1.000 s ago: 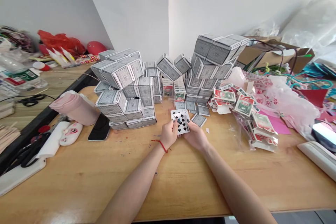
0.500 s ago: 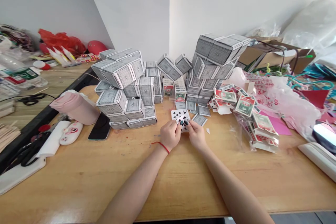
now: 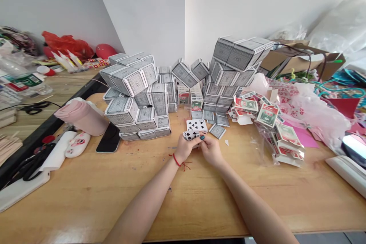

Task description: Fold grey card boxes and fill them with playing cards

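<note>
Between my hands is a playing card (image 3: pixel 190 135) with black spades, its face tilted up toward me. My left hand (image 3: pixel 184 148) is closed on the card's left side, a red string bracelet round the wrist. Fingers of my right hand (image 3: pixel 212 150) pinch its right edge, the thumb showing a dark green nail. Just beyond, another spade card (image 3: pixel 197 125) lies face up on the table. Several grey-backed cards (image 3: pixel 217 131) lie loose past my right hand. Behind them rise a left stack of folded card blocks (image 3: pixel 137 110) and a right stack (image 3: pixel 228 72), with two tilted blocks (image 3: pixel 190 71) bridging the gap.
Opened card boxes (image 3: pixel 267 114) and a crumpled plastic bag (image 3: pixel 303 101) are heaped on the right. A black phone (image 3: pixel 108 138), a pink cloth roll (image 3: pixel 82 116) and a white case (image 3: pixel 77 145) lie left. Two rows of card boxes (image 3: pixel 196 99) stand between the stacks.
The card in my hands has tilted and come nearer to me, exposing more of the card on the table. Both hands have moved slightly toward me and turned.
</note>
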`<state>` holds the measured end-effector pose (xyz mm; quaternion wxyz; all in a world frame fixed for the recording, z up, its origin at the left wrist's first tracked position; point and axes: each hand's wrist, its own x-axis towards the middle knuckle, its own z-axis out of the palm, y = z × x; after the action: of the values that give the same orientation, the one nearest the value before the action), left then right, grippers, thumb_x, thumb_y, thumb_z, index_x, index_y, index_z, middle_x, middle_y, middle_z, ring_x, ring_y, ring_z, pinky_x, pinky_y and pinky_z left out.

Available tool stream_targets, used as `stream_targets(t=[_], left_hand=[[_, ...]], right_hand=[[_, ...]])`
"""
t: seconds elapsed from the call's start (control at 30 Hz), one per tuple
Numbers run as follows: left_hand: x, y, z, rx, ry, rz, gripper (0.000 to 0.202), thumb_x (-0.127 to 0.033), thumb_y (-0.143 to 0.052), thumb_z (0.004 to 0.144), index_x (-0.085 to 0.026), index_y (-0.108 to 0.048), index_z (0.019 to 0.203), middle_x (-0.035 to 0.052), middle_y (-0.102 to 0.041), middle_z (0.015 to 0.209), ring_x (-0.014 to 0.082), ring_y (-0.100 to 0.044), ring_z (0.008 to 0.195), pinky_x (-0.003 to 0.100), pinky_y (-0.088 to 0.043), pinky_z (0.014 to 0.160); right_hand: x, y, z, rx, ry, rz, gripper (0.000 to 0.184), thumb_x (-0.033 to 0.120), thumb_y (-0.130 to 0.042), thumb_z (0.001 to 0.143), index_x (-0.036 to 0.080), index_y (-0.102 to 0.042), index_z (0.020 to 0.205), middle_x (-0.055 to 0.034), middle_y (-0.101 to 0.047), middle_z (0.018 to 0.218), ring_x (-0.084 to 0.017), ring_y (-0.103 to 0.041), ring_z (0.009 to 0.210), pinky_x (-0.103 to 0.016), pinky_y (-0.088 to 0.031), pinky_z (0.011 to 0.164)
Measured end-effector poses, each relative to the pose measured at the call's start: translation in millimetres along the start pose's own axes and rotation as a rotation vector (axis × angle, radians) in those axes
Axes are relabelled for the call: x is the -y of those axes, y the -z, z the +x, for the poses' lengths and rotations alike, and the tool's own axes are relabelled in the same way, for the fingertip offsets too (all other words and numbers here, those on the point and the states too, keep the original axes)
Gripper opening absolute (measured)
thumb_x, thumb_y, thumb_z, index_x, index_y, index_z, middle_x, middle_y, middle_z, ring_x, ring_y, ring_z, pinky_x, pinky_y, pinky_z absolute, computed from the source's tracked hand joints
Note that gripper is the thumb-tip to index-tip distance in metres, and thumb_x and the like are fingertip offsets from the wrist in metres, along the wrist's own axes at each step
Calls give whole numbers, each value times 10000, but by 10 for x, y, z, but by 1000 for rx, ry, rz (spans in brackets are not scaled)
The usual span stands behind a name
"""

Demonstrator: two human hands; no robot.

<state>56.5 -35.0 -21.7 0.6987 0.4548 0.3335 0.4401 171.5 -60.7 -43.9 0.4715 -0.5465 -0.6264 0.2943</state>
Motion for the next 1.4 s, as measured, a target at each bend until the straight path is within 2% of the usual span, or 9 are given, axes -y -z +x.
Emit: stream_targets(t=[0.3,0.4,0.5,0.6,0.77,0.87,1.0,1.23,1.4], left_hand=[[81,93,90,-109,-57,33,283,-339,-681,629,-102,-665,782,86,-687,823,209,-625,789,341,-489,744],[63,80,88,-119,-68,103,290,-370,-629,686,-97,-661,780,99,-681,820,207,-623,776,327,-484,729],[45,61,70,-143,-130,214,315,-392,-584,727,-109,-636,856,101,-663,891,202,-604,827,297,-474,727],[65,70,69,-171,-212,253,329,-395,-516,782,-141,-572,983,70,-637,908,162,-584,795,253,-464,685],[143,129,123,-258,-221,310,254,-324,-468,813,-153,-539,987,9,-568,727,88,-494,577,199,-427,546],[173,155,145,-263,-235,357,220,-279,-490,797,-155,-537,973,2,-552,707,82,-479,559,193,-423,534],[195,162,140,-286,-271,415,190,-253,-510,779,-149,-553,932,20,-579,738,89,-506,586,198,-432,556],[166,152,130,-271,-291,462,281,-251,-508,779,-143,-587,1026,69,-651,863,130,-582,685,236,-463,611],[130,160,136,-271,-301,475,283,-215,-509,772,-153,-610,1030,91,-647,1014,168,-602,852,290,-478,760]], right_hand=[[55,-37,3,16,-21,74,267,328,-472,785,196,-493,554,18,-420,515,-123,-370,499,-232,-300,483],[64,-50,3,22,-55,125,285,356,-474,788,195,-475,552,7,-458,564,-124,-381,525,-234,-315,497],[47,-60,11,33,-101,239,236,380,-471,798,194,-532,667,-20,-541,712,-145,-455,627,-249,-371,569],[12,-63,26,-30,-172,380,208,391,-475,800,211,-538,884,-17,-549,748,-147,-479,640,-255,-396,581],[18,-28,56,-94,-260,529,441,383,-522,769,256,-385,1169,12,-537,690,-129,-475,522,-250,-402,501],[39,-5,63,-65,-296,556,431,386,-524,761,249,-399,1150,33,-518,610,-128,-476,470,-254,-401,475],[1,9,75,-113,-314,504,369,395,-524,754,237,-467,1082,49,-494,548,-131,-467,466,-255,-398,481],[-41,39,107,-173,-275,459,300,418,-553,717,183,-579,903,-22,-602,752,-150,-522,653,-261,-424,600],[-63,55,108,-184,-299,436,279,405,-559,712,172,-611,856,-22,-610,767,-153,-524,687,-273,-426,651]])
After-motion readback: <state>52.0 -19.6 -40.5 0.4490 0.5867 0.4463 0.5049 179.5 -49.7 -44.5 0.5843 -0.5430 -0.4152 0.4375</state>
